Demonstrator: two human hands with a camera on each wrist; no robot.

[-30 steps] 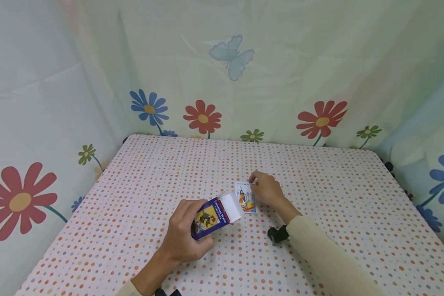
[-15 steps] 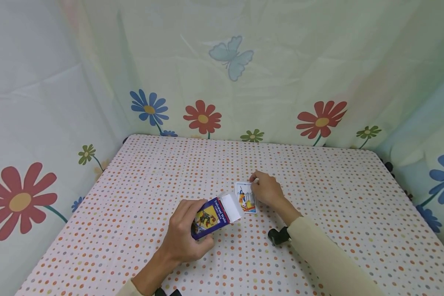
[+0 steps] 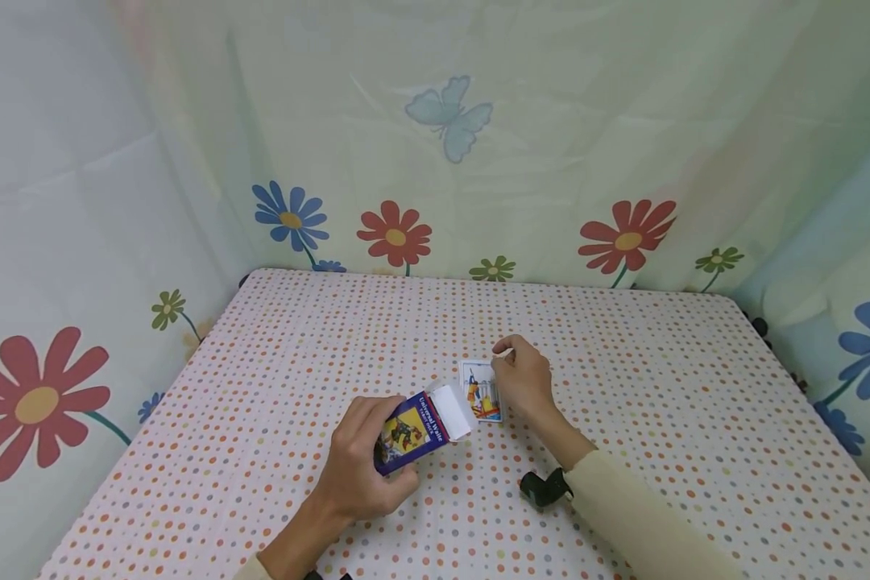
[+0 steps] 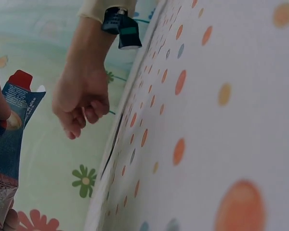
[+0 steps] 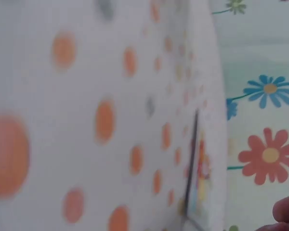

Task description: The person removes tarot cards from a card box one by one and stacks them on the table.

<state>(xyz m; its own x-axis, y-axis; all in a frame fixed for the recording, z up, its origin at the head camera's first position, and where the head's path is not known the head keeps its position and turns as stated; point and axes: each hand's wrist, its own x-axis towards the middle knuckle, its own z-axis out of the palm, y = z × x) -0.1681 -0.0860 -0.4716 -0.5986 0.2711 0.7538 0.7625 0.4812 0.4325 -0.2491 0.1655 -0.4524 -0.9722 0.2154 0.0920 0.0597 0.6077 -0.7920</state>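
Observation:
My left hand (image 3: 362,459) grips a blue tarot deck box (image 3: 409,431), thumb on one side and fingers on the other. The box is tilted, its white flap (image 3: 453,411) open towards the right. Beyond the flap a picture card (image 3: 481,388) lies face up on the table; whether more cards lie beneath it I cannot tell. My right hand (image 3: 525,379) is just right of the card and covers part of its edge in the head view. In the left wrist view the right hand (image 4: 82,94) hangs loosely curled above the tabletop, with nothing visible in its fingers.
A dotted cloth (image 3: 297,338) covers the table. Behind it hangs a flowered curtain (image 3: 551,121), with further curtain at both sides. A black wrist camera (image 3: 544,488) sits under the right wrist.
The right hand's fingertips have come up slightly off the card's upper corner. The left hand and the box stay almost where they were; the head view has tilted a little.

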